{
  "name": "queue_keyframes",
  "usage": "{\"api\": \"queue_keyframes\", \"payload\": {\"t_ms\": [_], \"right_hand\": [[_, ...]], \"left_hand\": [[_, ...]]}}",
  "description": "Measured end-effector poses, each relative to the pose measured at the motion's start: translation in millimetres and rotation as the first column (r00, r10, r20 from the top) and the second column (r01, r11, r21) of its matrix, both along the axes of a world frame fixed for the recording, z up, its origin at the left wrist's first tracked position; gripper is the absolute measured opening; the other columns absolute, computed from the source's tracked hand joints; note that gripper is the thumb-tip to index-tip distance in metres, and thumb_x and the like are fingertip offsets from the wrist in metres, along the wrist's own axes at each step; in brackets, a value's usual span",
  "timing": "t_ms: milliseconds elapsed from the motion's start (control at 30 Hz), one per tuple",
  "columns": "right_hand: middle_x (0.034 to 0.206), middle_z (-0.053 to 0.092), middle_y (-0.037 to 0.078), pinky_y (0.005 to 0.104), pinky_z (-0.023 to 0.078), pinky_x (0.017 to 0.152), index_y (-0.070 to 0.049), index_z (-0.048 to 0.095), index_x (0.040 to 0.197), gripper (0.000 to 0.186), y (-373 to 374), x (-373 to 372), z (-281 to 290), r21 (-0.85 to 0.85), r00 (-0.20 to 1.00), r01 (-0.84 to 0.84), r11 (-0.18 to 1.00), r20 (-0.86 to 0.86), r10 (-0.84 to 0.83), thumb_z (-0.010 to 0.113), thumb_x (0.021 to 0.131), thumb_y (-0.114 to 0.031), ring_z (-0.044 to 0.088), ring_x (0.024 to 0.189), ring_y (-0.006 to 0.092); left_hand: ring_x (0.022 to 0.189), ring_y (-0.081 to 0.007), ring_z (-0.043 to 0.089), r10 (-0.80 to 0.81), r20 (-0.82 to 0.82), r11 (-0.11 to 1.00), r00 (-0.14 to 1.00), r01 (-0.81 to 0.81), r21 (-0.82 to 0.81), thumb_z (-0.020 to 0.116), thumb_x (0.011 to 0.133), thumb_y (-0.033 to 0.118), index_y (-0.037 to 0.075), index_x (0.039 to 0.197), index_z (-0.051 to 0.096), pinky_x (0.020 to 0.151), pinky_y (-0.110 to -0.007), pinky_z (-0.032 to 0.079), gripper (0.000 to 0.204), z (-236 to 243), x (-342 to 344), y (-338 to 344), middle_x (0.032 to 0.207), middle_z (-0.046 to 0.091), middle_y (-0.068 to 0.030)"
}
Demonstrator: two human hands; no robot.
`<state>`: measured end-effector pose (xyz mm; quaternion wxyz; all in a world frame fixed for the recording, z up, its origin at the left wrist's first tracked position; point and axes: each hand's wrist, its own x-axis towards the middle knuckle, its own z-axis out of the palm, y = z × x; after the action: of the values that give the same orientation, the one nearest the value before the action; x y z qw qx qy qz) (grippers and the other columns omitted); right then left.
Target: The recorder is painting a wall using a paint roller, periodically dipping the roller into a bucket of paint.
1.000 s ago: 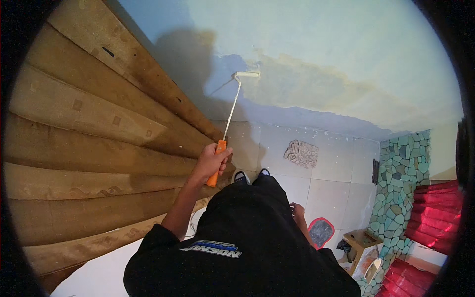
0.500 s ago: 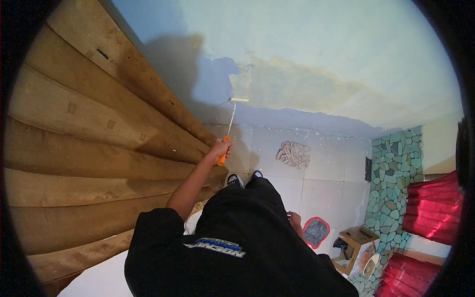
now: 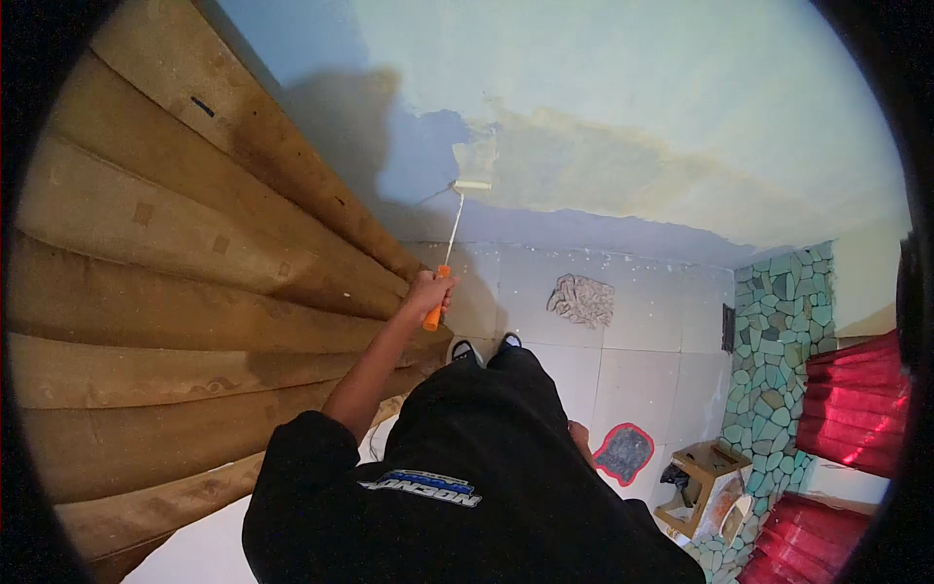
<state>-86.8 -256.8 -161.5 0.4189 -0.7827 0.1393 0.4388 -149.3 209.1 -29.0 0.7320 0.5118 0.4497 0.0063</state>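
My left hand point(image 3: 428, 292) is wrapped round the orange handle point(image 3: 431, 315) of a paint roller. The roller's pale head point(image 3: 473, 185) is against the wall point(image 3: 545, 156), in a patchy band of cream and lilac paint. A shadow falls on the wall to its left. My right hand point(image 3: 579, 436) is low beside my right hip, mostly behind my dark clothing, its fingers hidden.
Brown pleated fabric point(image 3: 195, 273) runs along the left. A crumpled cloth point(image 3: 581, 300) and a red-rimmed grey mat point(image 3: 623, 454) lie on the tiled floor point(image 3: 647, 380). At right stand a wooden box point(image 3: 705, 482), a green stone strip point(image 3: 778, 360) and red curtains point(image 3: 846, 399).
The roller and my left hand have moved down the wall since a second ago, then slightly back up in the last half second. My right hand has slipped further behind my body.
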Motion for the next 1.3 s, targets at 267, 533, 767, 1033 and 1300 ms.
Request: {"api": "queue_keyframes", "payload": {"t_ms": [267,533,767,1033,1300], "right_hand": [[0.071,0.056,0.004,0.0292,0.040,0.053,-0.007,0.057,0.086,0.022,22.8,8.2,-10.8,0.009,0.999,-0.052,0.999,-0.012,0.052,0.050,0.077,-0.026,0.051,0.058,0.0143],[0.070,0.055,0.004,0.0282,0.039,0.052,-0.007,0.057,0.085,0.020,31.3,15.6,-13.3,0.052,0.998,0.023,0.998,-0.066,-0.020,0.051,0.076,-0.024,0.050,0.058,0.0139],[0.071,0.055,0.005,0.0295,0.041,0.052,-0.007,0.056,0.086,0.019,22.5,11.1,-11.5,0.036,0.999,-0.043,0.998,0.005,0.043,0.052,0.076,-0.022,0.051,0.058,0.0150],[0.074,0.057,0.008,0.0315,0.043,0.055,-0.006,0.056,0.090,0.022,18.8,8.2,-3.0,-0.017,0.982,0.155,0.988,-0.108,-0.156,0.048,0.077,-0.023,0.055,0.064,0.0177],[0.073,0.056,0.006,0.0315,0.043,0.056,-0.007,0.056,0.088,0.022,6.1,4.4,-23.5,0.023,1.000,-0.022,0.999,-0.001,0.022,0.049,0.077,-0.024,0.054,0.062,0.0167]], "left_hand": [[0.042,-0.0059,0.040,-0.036,0.013,0.994,0.999,0.034,0.104,0.055,0.080,0.025,0.008,0.070,0.042,0.036,-0.020,0.034,0.023,135.6,-45.5,-23.7,0.056,0.042,0.0015],[0.042,-0.0051,0.040,-0.041,0.012,0.988,0.999,0.039,0.151,0.053,0.082,0.025,0.008,0.072,0.041,0.036,-0.020,0.034,0.023,186.4,-54.3,-33.7,0.056,0.042,0.0016],[0.042,-0.0068,0.041,-0.073,0.071,0.997,0.995,0.070,0.039,0.054,0.080,0.021,0.006,0.068,0.042,0.036,-0.022,0.036,0.023,113.5,-28.7,-10.6,0.056,0.042,0.0007],[0.043,-0.0067,0.041,-0.075,0.068,0.997,0.995,0.077,-0.020,0.056,0.079,0.023,0.008,0.067,0.045,0.035,-0.022,0.034,0.022,51.4,3.7,0.4,0.056,0.043,0.0019],[0.042,-0.0077,0.041,-0.103,0.082,0.992,0.991,0.097,0.081,0.053,0.081,0.023,0.007,0.064,0.041,0.036,-0.023,0.035,0.026,104.2,-18.0,-14.0,0.054,0.042,0.0005]]}}
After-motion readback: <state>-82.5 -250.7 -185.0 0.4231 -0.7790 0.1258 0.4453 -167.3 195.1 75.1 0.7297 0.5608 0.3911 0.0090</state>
